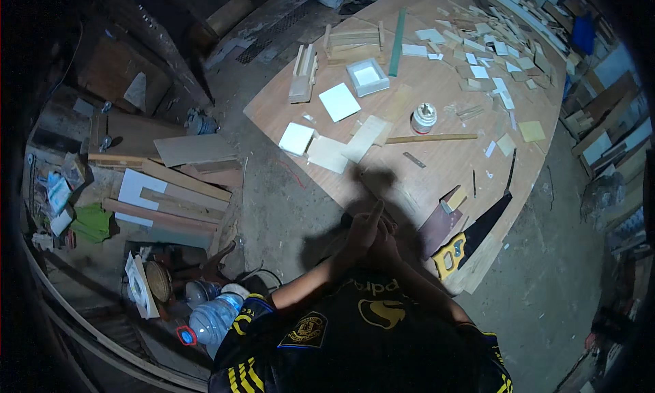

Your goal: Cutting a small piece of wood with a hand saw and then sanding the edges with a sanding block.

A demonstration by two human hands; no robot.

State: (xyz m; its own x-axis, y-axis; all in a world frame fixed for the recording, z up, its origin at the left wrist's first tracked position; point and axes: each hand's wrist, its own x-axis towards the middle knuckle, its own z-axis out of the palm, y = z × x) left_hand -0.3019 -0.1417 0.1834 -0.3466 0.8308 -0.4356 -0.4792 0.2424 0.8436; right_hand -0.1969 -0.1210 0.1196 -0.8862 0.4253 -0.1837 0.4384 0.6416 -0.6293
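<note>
Drk-red sheet (437, 229), yel/blk saw (472, 239), grn strip (397, 43), wht panel (340, 102)

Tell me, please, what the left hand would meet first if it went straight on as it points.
Probably the left end of the thin wooden stick on the table, passing left of the metal strip; but depth is unclear, and the left hand may clear it.

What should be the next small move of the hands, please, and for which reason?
Perhaps the right hand should part from the left hand and slide the saw farther inward: its yellow handle lies near the edge of the table, while both hands are together, away from it.
</note>
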